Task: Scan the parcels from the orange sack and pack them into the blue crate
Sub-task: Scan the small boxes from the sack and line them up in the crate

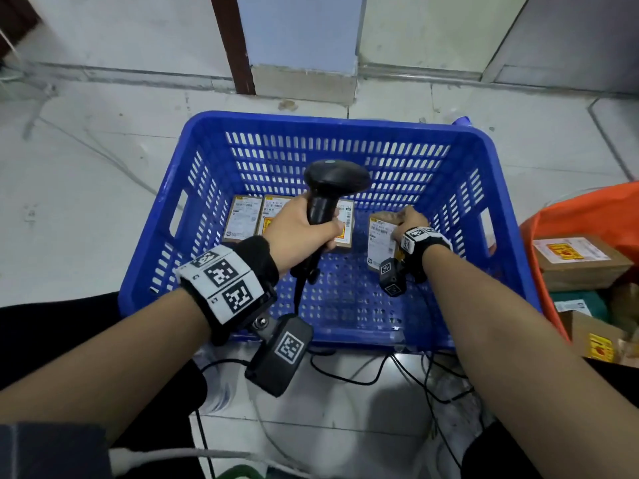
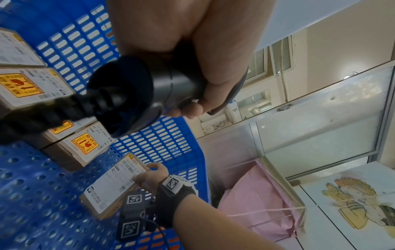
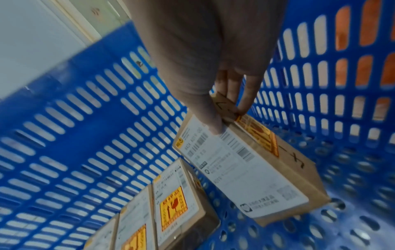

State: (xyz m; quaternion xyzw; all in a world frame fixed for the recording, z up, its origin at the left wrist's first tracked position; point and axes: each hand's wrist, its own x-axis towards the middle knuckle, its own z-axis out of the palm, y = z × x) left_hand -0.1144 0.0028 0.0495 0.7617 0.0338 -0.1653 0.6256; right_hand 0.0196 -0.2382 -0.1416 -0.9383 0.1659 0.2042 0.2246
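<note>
My right hand (image 1: 411,221) reaches down inside the blue crate (image 1: 491,150), fingers (image 3: 245,94) and thumb pinching the far end of a labelled parcel (image 3: 252,170) tilted over the crate floor. Three packed parcels (image 3: 171,203) lie to its left. My left hand (image 1: 301,233) grips the scanner (image 1: 332,188), fingers wrapped round its handle. The orange sack (image 1: 587,216) sits beyond my right wrist.

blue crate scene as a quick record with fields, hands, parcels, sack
left hand: grips the black scanner above the crate
right hand: holds a labelled parcel by its far end, low inside the crate
blue crate: on the floor, three parcels in a row along its far wall
held parcel: right of the row, apart from it
orange sack: right of the crate, more parcels in it
</note>
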